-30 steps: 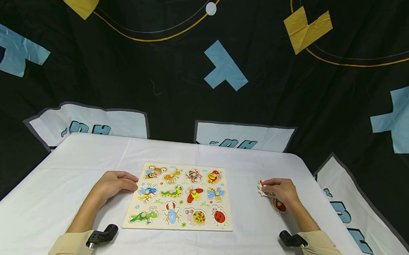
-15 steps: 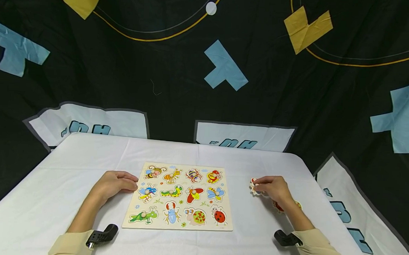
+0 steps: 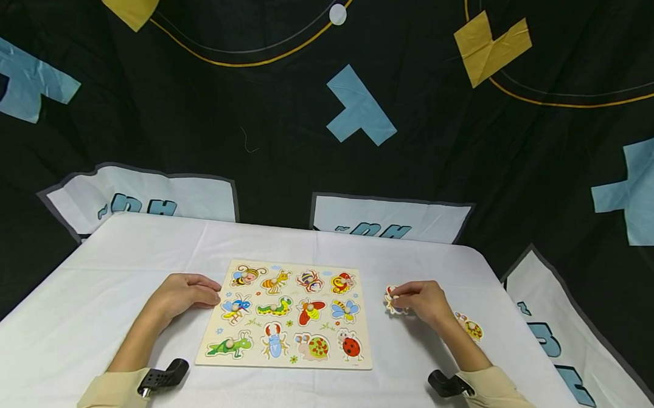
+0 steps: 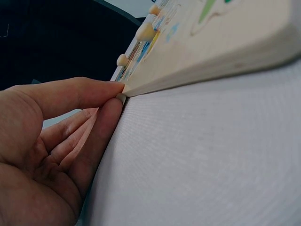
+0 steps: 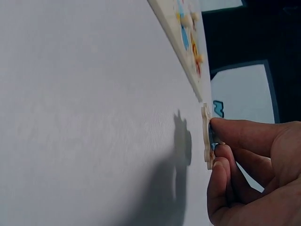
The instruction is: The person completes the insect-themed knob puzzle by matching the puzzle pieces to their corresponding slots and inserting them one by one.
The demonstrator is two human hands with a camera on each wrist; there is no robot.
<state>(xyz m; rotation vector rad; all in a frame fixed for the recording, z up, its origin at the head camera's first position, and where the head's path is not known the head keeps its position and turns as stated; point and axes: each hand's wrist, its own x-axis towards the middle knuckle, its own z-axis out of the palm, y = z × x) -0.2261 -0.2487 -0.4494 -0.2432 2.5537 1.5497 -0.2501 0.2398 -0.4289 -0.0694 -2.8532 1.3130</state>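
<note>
A wooden insect puzzle board lies on the white-covered table. My left hand pinches its left edge between thumb and forefinger, seen close in the left wrist view. To the right of the board, my right hand holds a small scalloped-edge puzzle piece with fingertips and thumb. Red and blue show on that piece; in the right wrist view its thin edge is raised above the cloth, and the fingers hide most of its picture. Knobbed pieces, such as the green grasshopper, sit in the board.
A snail puzzle piece lies on the table beyond the right forearm. In the board's bottom row the beetle, snail and ladybug pictures show no knobs. A black curtain hangs behind the table.
My right hand has moved left toward the board with the piece. The snail piece has come into view; the ladybug piece is now hidden by the arm. My left hand stays put.
</note>
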